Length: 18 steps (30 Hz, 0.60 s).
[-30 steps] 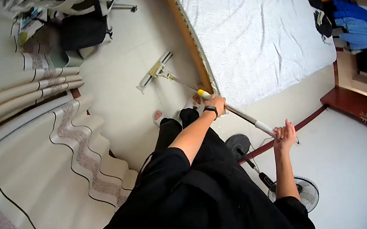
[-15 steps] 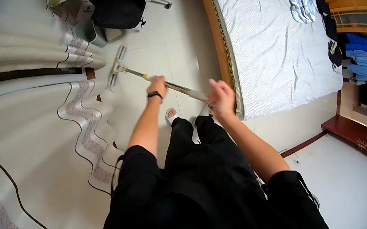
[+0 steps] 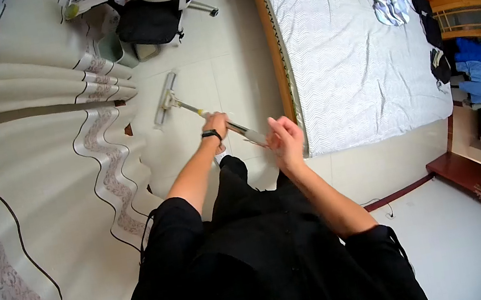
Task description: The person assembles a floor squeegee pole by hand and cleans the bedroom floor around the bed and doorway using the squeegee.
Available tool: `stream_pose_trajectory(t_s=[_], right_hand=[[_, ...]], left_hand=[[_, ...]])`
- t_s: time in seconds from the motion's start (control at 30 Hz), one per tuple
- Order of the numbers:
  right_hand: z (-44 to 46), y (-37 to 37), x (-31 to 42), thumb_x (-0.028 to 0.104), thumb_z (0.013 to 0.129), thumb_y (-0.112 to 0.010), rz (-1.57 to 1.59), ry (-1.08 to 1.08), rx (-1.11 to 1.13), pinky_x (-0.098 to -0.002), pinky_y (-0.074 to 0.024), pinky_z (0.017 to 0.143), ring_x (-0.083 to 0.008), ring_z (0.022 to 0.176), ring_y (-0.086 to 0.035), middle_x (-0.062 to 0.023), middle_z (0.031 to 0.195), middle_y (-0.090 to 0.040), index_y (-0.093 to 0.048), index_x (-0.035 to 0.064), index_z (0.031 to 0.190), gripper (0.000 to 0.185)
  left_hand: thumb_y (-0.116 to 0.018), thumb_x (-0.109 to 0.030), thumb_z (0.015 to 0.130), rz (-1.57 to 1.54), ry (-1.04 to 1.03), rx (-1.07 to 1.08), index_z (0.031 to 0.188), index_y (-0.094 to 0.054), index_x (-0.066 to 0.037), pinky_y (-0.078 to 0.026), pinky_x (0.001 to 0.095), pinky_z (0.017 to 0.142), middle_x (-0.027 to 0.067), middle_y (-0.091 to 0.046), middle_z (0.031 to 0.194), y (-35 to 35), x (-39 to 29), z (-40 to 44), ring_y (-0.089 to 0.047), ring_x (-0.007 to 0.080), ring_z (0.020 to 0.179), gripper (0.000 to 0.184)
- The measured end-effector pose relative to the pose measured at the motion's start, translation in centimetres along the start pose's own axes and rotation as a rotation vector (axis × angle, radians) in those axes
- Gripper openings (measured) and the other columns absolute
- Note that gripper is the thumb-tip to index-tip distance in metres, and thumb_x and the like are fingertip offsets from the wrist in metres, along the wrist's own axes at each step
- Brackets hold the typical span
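Note:
A mop with a long pole and a flat pale head slants across my front, its head resting on the tiled floor near the curtain. My left hand, with a black band at the wrist, is wrapped round the middle of the pole. At the pole's upper end is my right hand, its fingers curled and the pole's tip meeting the palm side. Part of that grip is hidden from above. One foot shows under the pole, in a light slipper.
Long patterned curtains hang on the left. A black-seated wheeled chair and a bin stand ahead. A bed with a white cover runs along the right, its wooden edge close to my right hand.
The mop head has come back towards me and slightly right. Both hands have moved slightly with the pole. My view has shifted a little, and one foot has gone out of sight.

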State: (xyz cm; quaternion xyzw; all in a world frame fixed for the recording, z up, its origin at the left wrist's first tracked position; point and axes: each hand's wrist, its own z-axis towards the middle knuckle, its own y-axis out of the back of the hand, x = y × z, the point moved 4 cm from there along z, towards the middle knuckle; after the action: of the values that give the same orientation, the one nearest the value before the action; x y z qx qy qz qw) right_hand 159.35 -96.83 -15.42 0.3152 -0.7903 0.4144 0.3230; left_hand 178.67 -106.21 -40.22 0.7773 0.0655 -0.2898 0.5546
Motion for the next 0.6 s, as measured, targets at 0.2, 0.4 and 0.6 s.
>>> stream_pose_trajectory(t_s=[0.2,0.4,0.6], right_hand=[[-4.2,14.8,11.8,0.012,0.094,-0.062,-0.172,0.051,-0.049,-0.0234,-0.0255,0.047,-0.0063,0.05,-0.035,0.0044,0.056,-0.038,-0.046,0.01,0.069,0.029],[-4.6,29.3,22.3,0.01,0.09,-0.067,-0.393,0.283,-0.046,-0.0227,-0.0299,0.047,-0.0053,0.054,-0.041,0.003,0.065,-0.049,-0.054,0.0057,0.076,0.019],[-4.1,30.3,26.6,0.007,0.078,-0.077,-1.502,0.814,0.042,-0.0324,-0.0419,0.051,-0.0205,0.057,-0.053,-0.0075,0.068,-0.055,-0.063,0.0031,0.075,0.015]], left_hand=[[-0.065,-0.011,0.078,-0.035,-0.108,0.176,0.084,-0.07,-0.012,-0.044,0.0465,0.093,0.0139,-0.066,0.093,-8.3,-19.7,-0.5,-0.059,0.0375,0.095,0.008],[-0.063,-0.007,0.072,0.001,-0.214,0.215,0.081,-0.069,-0.008,-0.049,0.0471,0.083,0.018,-0.067,0.091,-17.0,-35.6,2.0,-0.061,0.0372,0.093,0.011],[-0.067,-0.016,0.071,-0.18,-0.245,0.38,0.079,-0.071,-0.006,-0.052,0.0467,0.078,0.0189,-0.069,0.085,-17.9,-44.1,2.6,-0.066,0.0368,0.088,0.013]])
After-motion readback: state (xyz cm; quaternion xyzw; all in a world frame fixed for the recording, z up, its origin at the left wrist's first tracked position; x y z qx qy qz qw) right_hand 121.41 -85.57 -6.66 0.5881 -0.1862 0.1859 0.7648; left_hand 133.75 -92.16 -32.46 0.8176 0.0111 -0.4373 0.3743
